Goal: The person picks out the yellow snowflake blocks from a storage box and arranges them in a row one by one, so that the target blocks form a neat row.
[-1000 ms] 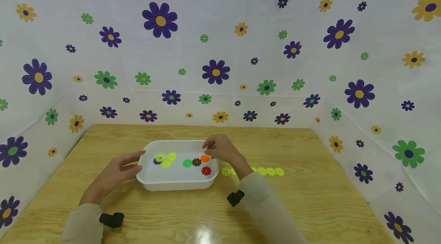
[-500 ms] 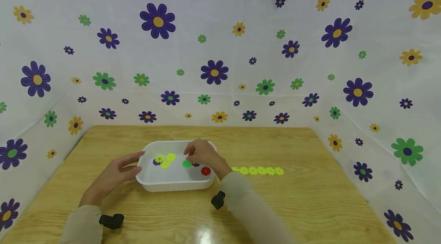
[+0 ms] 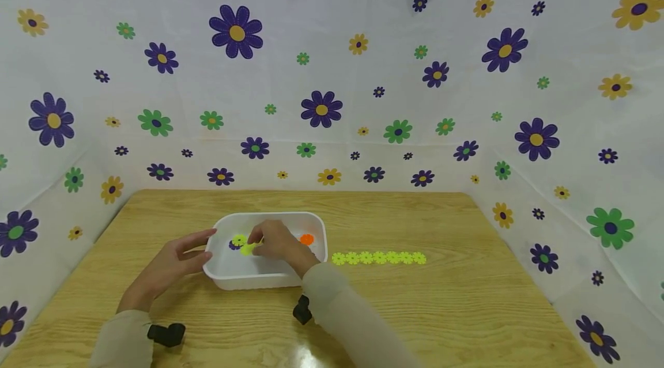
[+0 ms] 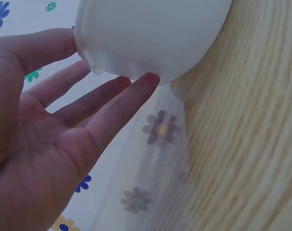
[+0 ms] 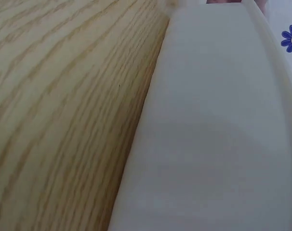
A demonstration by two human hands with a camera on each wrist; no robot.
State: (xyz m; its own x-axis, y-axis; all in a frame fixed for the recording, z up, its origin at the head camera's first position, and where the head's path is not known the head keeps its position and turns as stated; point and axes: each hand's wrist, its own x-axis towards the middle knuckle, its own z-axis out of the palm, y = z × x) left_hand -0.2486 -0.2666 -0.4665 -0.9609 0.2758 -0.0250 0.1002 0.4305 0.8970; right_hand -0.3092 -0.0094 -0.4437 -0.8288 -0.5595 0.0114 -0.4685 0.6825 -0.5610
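A white plastic tray [image 3: 259, 282] stands on the table in the head view. My left hand [image 3: 173, 258] touches its left end from outside; in the left wrist view the fingertips [image 4: 148, 79] rest against the wall and rim. My right hand [image 3: 277, 241] reaches over the front rim into the tray, fingertips down at the yellow flower-shaped discs [image 3: 246, 250]. Whether it pinches one is too small to tell. A purple disc [image 3: 233, 245] lies partly under a yellow one. The orange disc [image 3: 306, 239] shows at the right; my right hand and forearm hide the other discs.
Right of the tray, several yellow flower-shaped discs [image 3: 380, 257] form a straight row on the wooden table [image 3: 467, 310]. White cloth [image 3: 332, 68] printed with flowers encloses the back and both sides. The right wrist view shows mostly the tray's outer wall [image 5: 213, 120].
My right hand has moved left inside the tray, from the orange disc past the green one to the yellow discs. The left hand stays at the tray's left end.
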